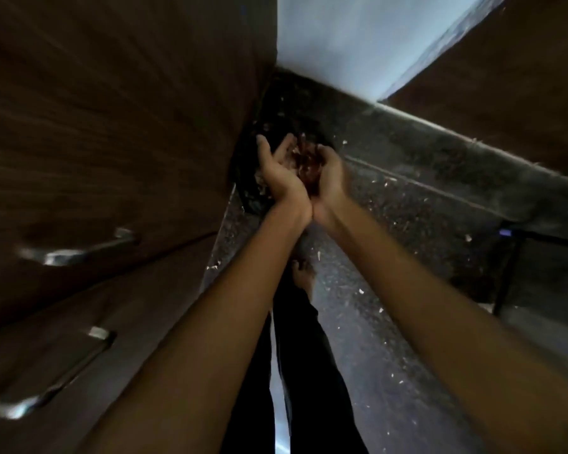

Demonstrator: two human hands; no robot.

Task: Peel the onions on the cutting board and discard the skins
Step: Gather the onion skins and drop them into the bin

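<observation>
**Cupped hands carry onion skins over a dark bin**

At the left stand dark brown wooden cabinet doors [95, 142], each with a blurred silver metal bar handle [79, 252]. Beyond their edge, in the corner, sits a dark round bin lined with a black bag [246, 178]; pale scraps show inside it.

Over the bin, the two hands are pressed together at the wrists, palms up, forming a bowl. The left hand [276, 168] has its fingers relaxed and slightly curved, thumb spread outward. Between the palms lies a heap of reddish-brown papery onion skins [304, 162], resting on both hands. The right hand [330, 178] curls its fingers inward round the heap's edge.

Below the forearms, a bare foot [304, 273] and black trouser legs [295, 355] stand on the dark speckled stone floor [391, 290], which is littered with small pale skin flakes [361, 291]. To the right runs a dark skirting ledge [473, 165] beneath a pale blue wall [358, 37].
</observation>
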